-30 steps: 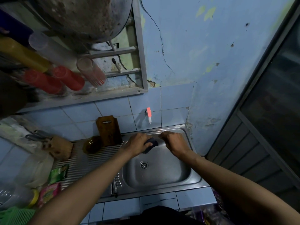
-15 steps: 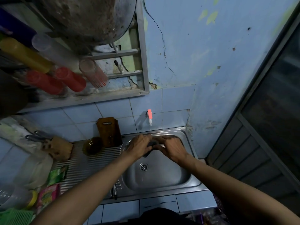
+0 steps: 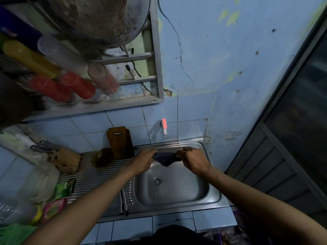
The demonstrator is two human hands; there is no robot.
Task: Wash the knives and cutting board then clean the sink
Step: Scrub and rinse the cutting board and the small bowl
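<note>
Over the back of the steel sink [image 3: 213, 191], my left hand [image 3: 144, 160] and my right hand [image 3: 192, 160] each pinch one end of a dark cloth [image 3: 165, 159], which hangs stretched between them above the basin. The drain [image 3: 157, 181] lies below it. A brown wooden cutting board [image 3: 120, 142] leans upright against the tiled wall at the back of the drainboard. Knife handles [image 3: 42, 146] stick out of a wooden block [image 3: 66, 160] at the left.
A tap with a pink handle [image 3: 164, 126] juts from the tiles above the sink. A dark glass bowl [image 3: 101, 157] sits beside the board. Sachets [image 3: 62, 189] and a plastic bottle [image 3: 17, 211] crowd the left drainboard. Cups hang on a rack [image 3: 77, 85] overhead. A dark door [image 3: 292, 138] stands at right.
Both hands have lifted from the sink's back rim. The cloth, bunched under my left hand before, is now pulled open between the two hands.
</note>
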